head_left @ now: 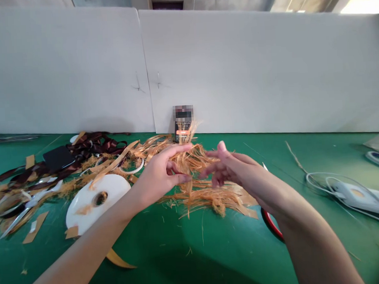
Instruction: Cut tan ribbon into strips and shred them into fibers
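Frayed tan ribbon strands (190, 161) sit between the left fingers (180, 178) and right fingers (218, 168), both half-open, grip unclear, with more shreds (208, 199) already piled below them on the tabletop (183, 265).

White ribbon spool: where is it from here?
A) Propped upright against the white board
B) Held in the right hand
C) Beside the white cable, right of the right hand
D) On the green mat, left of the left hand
D. The white ribbon spool lies on the green mat to the left of the left hand, not in either hand.
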Tool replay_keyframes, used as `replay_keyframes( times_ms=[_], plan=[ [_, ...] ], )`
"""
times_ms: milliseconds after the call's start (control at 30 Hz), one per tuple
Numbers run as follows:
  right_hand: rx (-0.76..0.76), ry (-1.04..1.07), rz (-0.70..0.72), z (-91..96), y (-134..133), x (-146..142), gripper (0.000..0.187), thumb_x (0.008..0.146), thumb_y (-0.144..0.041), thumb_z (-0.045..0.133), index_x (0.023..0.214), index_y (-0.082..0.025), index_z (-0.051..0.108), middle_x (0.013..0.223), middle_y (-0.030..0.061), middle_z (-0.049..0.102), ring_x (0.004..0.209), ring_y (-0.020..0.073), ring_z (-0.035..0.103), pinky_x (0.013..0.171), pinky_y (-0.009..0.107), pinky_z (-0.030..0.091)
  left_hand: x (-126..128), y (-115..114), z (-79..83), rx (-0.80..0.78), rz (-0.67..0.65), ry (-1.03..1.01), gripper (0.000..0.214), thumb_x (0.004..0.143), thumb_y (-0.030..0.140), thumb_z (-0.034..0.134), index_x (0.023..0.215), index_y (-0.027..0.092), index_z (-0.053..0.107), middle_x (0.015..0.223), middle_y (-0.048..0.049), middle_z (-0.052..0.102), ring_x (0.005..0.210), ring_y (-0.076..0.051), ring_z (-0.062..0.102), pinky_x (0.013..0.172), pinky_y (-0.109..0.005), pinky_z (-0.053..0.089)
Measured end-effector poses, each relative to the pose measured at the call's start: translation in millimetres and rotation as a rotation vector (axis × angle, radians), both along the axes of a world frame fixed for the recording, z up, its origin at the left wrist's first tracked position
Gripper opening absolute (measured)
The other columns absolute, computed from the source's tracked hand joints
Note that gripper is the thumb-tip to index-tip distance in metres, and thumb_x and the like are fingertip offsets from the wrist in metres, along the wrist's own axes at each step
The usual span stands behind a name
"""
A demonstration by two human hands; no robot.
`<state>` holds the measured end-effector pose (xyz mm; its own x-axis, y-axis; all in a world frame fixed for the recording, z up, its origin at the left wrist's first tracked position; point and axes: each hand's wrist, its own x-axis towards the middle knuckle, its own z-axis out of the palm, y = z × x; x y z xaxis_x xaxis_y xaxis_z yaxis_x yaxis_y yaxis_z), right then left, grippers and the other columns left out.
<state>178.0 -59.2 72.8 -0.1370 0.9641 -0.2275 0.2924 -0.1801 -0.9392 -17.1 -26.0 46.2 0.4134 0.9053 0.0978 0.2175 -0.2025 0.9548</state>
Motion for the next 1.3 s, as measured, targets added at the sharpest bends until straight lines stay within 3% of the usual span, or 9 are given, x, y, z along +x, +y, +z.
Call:
replay_keyframes(
  times_ms=[100, 167, 367, 533, 700, 833, 967, 1167, 1300],
  plan=[
    [0.251, 0.274, -0.092, 1.7, 0, -6, 0.054, 0.092, -0.060, 0.042, 0.127, -0.022, 0.054, 0.129, 0.0096, 0.061, 0.111, 0.0200, 0.059, 0.099, 0.034, 0.043, 1, 2, -4.4, 0.003, 0.005, 0.003, 0.059, 0.071, 0.021, 0.073, 0.127, 0.022, 0.056, 0.137, -0.0079, 0.054, 0.061, -0.008, 0.053, 0.062, -0.029, 0.051],
    [0.262, 0.444, 0.012, 6.5, -2, -6, 0.056, 0.094, -0.062, 0.031, 0.126, -0.022, 0.055, 0.112, 0.0082, 0.069, 0.097, 0.0185, 0.065, 0.091, 0.033, 0.048, 0, 3, -6.1, 0.002, 0.013, 0.000, 0.061, 0.070, 0.021, 0.073, 0.129, 0.021, 0.055, 0.122, -0.0075, 0.063, 0.062, -0.010, 0.055, 0.062, -0.029, 0.051],
    [-0.236, 0.204, 0.378, 13.3, -5, 8, 0.084, 0.089, -0.073, 0.015, 0.104, -0.012, 0.070, 0.051, 0.0045, 0.063, 0.036, 0.0088, 0.035, 0.043, 0.024, 0.033, -2, 1, -1.5, -0.004, 0.014, -0.012, 0.059, 0.072, 0.019, 0.071, 0.129, 0.023, 0.056, 0.129, -0.0086, 0.060, 0.067, -0.011, 0.062, 0.063, -0.028, 0.052],
    [-0.096, -0.072, 0.036, 1.4, -2, 6, 0.074, 0.089, -0.070, 0.033, 0.120, -0.010, 0.063, 0.093, 0.0134, 0.074, 0.063, 0.0159, 0.059, 0.072, 0.032, 0.049, -1, 0, -0.3, -0.004, 0.007, -0.001, 0.058, 0.072, 0.020, 0.073, 0.127, 0.023, 0.056, 0.145, -0.0072, 0.047, 0.060, -0.006, 0.053, 0.061, -0.027, 0.051],
    [0.147, 0.336, -0.016, 2.9, -5, -8, 0.058, 0.093, -0.060, 0.039, 0.135, -0.021, 0.050, 0.141, 0.0083, 0.053, 0.125, 0.0222, 0.052, 0.107, 0.035, 0.037, 1, 1, -5.0, -0.012, 0.015, -0.007, 0.060, 0.070, 0.020, 0.073, 0.127, 0.021, 0.056, 0.135, -0.0080, 0.056, 0.061, -0.008, 0.053, 0.063, -0.029, 0.051],
    [0.039, 0.569, 0.273, 15.0, -10, -4, 0.069, 0.096, -0.062, 0.016, 0.121, -0.019, 0.063, 0.085, 0.0060, 0.073, 0.067, 0.0142, 0.065, 0.074, 0.027, 0.052, 0, 2, -7.0, -0.048, 0.010, -0.011, 0.063, 0.070, 0.020, 0.073, 0.130, 0.019, 0.054, 0.094, -0.0044, 0.071, 0.063, -0.013, 0.058, 0.062, -0.029, 0.049],
    [-0.253, 0.241, 0.396, 15.9, -10, 10, 0.088, 0.088, -0.075, 0.016, 0.105, -0.009, 0.071, 0.048, 0.0042, 0.061, 0.034, 0.0076, 0.030, 0.039, 0.023, 0.032, -2, 2, -3.1, -0.021, 0.026, -0.007, 0.063, 0.072, 0.021, 0.073, 0.131, 0.022, 0.054, 0.091, -0.0026, 0.071, 0.064, -0.013, 0.059, 0.061, -0.027, 0.047],
    [0.019, 0.088, -0.061, -3.6, 2, 5, 0.070, 0.090, -0.067, 0.037, 0.133, -0.014, 0.052, 0.120, 0.0129, 0.068, 0.093, 0.0195, 0.065, 0.089, 0.030, 0.047, -1, 1, -1.7, -0.008, 0.035, -0.007, 0.057, 0.070, 0.019, 0.074, 0.125, 0.024, 0.059, 0.135, -0.0064, 0.056, 0.059, -0.008, 0.055, 0.056, -0.026, 0.045],
    [0.221, 0.463, 0.022, 3.9, 0, -3, 0.058, 0.095, -0.060, 0.030, 0.134, -0.022, 0.051, 0.129, 0.0074, 0.063, 0.112, 0.0189, 0.061, 0.098, 0.031, 0.045, 1, 2, -5.7, -0.003, 0.045, -0.034, 0.056, 0.068, 0.021, 0.075, 0.122, 0.022, 0.061, 0.134, -0.0080, 0.057, 0.059, -0.010, 0.057, 0.059, -0.028, 0.049]
  ],
)
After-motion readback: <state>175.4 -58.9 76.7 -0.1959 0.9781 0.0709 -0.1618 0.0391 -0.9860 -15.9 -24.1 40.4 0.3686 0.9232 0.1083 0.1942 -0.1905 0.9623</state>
